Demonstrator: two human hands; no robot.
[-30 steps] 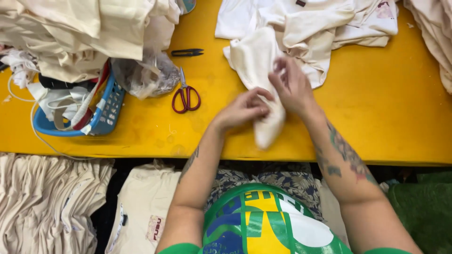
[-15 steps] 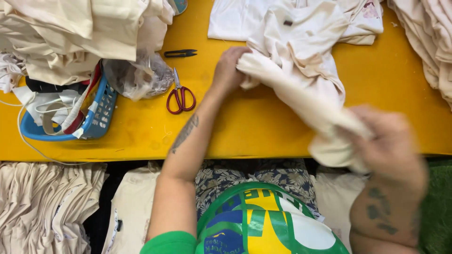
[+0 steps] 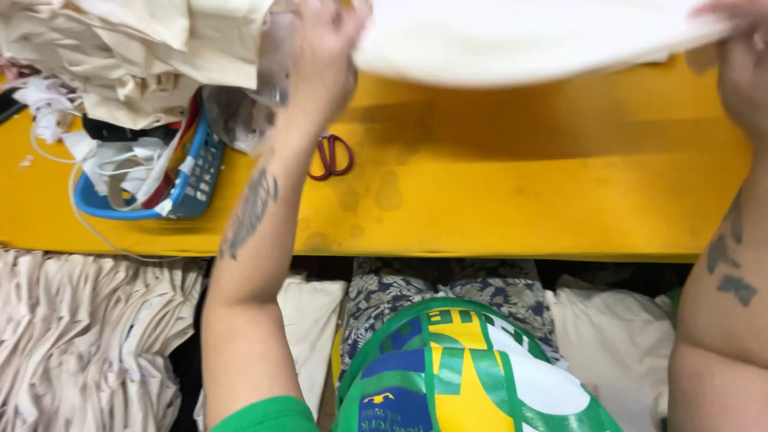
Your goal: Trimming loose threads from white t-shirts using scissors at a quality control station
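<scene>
A cream cloth piece is stretched wide and lifted above the yellow table, blurred by motion. My left hand grips its left edge near the top of the view. My right hand grips its right edge at the far right. Both forearms reach up over the table's front edge. Red-handled scissors lie on the table just right of my left forearm, partly hidden by it.
A blue plastic basket with white straps and cords sits at the left. A heap of cream fabric lies behind it. Stacks of folded cream pieces rest below the table at the left, and more at the right.
The bunched cloth has been pulled open and raised: my right hand moved from low at the table's edge up to the far right, and my left hand lifted its end upward.
</scene>
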